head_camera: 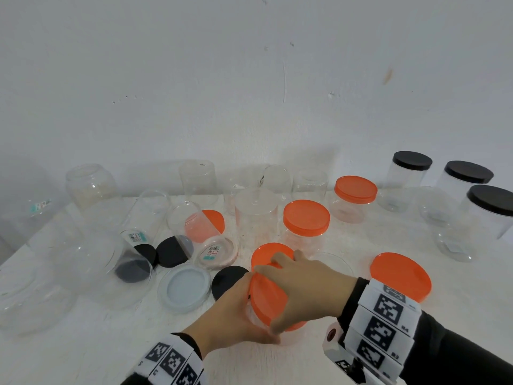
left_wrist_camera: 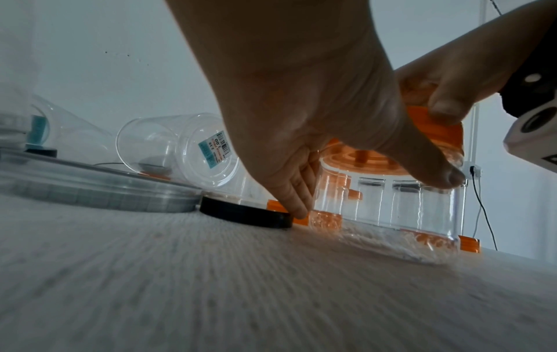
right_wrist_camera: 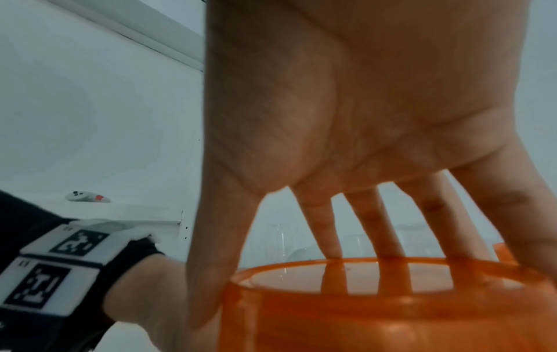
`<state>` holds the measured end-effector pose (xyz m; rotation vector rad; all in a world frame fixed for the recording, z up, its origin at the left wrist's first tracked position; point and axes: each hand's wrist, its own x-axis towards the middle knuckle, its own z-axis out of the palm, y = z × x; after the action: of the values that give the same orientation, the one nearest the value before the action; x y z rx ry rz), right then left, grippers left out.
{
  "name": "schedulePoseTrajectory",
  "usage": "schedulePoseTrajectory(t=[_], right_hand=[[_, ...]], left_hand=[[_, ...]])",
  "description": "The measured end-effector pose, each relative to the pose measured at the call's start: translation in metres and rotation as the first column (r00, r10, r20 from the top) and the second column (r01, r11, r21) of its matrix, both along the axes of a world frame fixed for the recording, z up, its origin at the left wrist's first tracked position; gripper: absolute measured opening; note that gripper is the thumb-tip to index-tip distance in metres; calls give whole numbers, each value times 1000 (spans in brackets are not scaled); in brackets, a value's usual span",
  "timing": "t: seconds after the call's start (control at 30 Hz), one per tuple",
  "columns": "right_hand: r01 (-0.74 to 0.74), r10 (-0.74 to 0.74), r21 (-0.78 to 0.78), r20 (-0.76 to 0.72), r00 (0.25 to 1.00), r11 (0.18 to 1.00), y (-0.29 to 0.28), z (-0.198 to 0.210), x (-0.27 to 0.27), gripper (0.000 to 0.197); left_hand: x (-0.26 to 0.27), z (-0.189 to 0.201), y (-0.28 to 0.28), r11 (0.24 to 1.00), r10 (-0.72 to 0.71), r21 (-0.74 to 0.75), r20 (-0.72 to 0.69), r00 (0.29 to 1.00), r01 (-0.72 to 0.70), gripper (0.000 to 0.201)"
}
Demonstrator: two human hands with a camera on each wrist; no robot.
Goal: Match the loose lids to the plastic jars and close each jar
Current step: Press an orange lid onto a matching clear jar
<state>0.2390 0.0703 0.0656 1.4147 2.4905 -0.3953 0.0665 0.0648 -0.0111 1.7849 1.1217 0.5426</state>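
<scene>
— Where's the jar?
— The clear plastic jar (left_wrist_camera: 388,202) stands on the white table (head_camera: 277,362) near its front edge, left hand (head_camera: 236,315) curled round its side.
— The lid?
— The orange lid (head_camera: 268,298) sits on top, right hand (head_camera: 302,284) fingers clasping its rim.

White table (head_camera: 361,357), white scuffed wall (head_camera: 249,79), black cable (left_wrist_camera: 482,209)

Jar in the hands: a small see-through plastic jar (left_wrist_camera: 388,202) stood upright on the white table.
Its lid: a round orange plastic lid (head_camera: 268,295) sat tilted on the jar's mouth.
Loose lids: a flat orange lid (head_camera: 401,276) and a black lid (head_camera: 226,279) lay nearby.
</scene>
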Motion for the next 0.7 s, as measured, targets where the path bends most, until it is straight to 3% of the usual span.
schedulePoseTrajectory(t=[0.47,0.6,0.7], right_hand=[[90,-75,206,-82,994,974,-23,-27,3,85],[129,-102,162,-163,981,978,-24,-24,9,85],[188,-173,31,-273,947,982,-20,-13,26,86]], left_hand=[[1,-2,2,1000,-9,20,-64,998,10,91],[5,1,3,998,-41,41,-152,988,48,95],[12,8,3,995,-102,-13,-165,981,101,93]])
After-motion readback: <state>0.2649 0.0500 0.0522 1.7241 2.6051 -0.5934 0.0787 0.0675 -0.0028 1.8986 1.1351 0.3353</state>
